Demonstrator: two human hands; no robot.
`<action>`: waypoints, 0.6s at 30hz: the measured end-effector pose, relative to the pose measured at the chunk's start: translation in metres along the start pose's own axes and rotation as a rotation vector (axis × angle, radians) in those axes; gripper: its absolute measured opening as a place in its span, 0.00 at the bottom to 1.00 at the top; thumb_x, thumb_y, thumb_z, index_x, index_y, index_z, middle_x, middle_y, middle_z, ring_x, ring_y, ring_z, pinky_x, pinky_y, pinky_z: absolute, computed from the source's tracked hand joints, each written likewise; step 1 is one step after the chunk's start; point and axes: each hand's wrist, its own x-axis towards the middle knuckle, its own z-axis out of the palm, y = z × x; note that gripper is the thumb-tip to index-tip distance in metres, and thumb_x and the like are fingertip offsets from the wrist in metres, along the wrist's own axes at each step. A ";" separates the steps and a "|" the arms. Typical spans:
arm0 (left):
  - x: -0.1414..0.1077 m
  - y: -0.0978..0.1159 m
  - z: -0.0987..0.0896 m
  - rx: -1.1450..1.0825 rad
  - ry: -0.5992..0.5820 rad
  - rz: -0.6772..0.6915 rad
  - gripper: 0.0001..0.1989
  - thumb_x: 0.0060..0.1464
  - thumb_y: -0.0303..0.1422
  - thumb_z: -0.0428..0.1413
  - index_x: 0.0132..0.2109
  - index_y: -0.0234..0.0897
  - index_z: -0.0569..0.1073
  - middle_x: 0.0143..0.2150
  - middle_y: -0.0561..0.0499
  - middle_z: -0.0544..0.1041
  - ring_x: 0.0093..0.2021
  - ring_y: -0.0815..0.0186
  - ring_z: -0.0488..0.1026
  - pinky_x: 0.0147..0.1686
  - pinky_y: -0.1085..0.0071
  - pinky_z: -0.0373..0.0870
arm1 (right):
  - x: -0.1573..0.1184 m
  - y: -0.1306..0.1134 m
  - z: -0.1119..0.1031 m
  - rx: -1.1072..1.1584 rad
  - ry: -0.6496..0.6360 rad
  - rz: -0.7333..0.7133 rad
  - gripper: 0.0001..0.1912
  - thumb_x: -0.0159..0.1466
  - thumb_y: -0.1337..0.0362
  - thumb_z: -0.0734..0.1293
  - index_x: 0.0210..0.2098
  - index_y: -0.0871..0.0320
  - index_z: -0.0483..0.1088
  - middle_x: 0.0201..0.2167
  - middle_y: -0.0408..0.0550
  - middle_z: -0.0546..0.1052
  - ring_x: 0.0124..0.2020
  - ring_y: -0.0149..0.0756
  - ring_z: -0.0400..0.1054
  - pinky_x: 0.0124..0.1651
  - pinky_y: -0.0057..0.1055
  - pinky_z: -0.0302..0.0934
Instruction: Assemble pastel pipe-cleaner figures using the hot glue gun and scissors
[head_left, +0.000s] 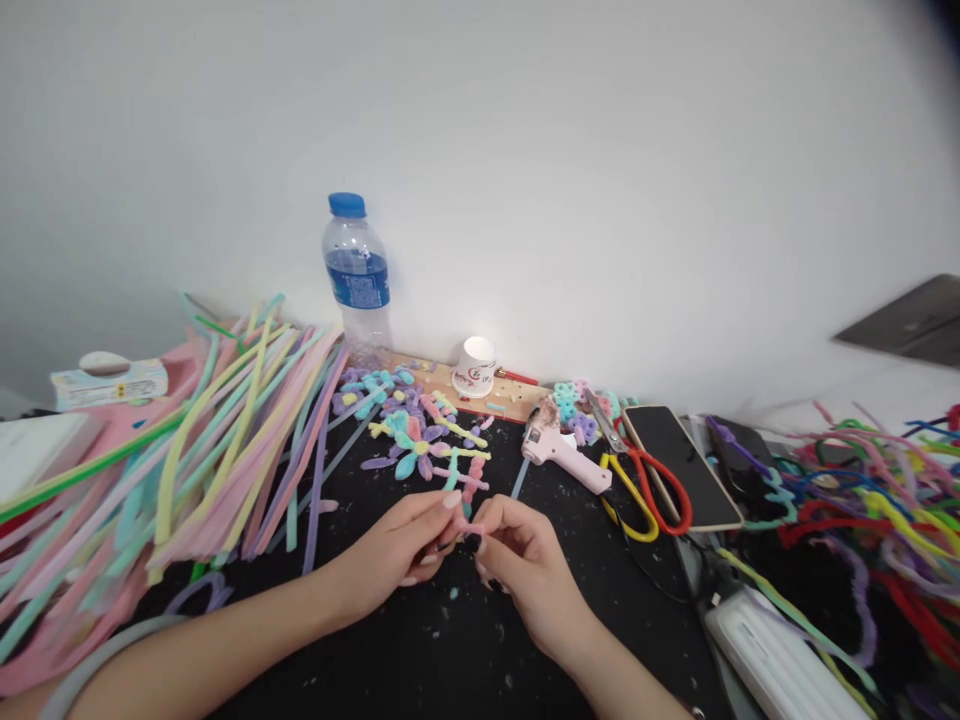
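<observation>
Forearms (277,622) angle in over the desk (420,660), left hand (390,545) and right hand (534,572) pinching a pink chenille stem (470,527) crosswise, short of the back edge.

In front of me, both my hands (466,545) pinch a pink pipe cleaner (470,526); the pink glue gun (564,452) lies beyond my right one, beside red-and-yellow-handled scissors (631,472).

Closed off from ten o'clock through twelve to two by a plain, smooth, pale grey wall (600,220). Lit softly, brightest low at twelve o'clock, dimmer toward nine. Darkened at the extreme upper corner, toward two. Furnished at six with a black tabletop (420,670), pale-flecked.
</observation>
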 end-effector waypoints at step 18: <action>-0.001 0.001 0.004 0.189 0.082 0.032 0.18 0.58 0.43 0.47 0.25 0.37 0.57 0.19 0.61 0.51 0.18 0.75 0.47 0.17 0.76 0.44 | 0.001 -0.002 0.001 -0.129 -0.012 0.002 0.11 0.55 0.60 0.67 0.23 0.58 0.63 0.17 0.35 0.57 0.19 0.26 0.47 0.23 0.25 0.41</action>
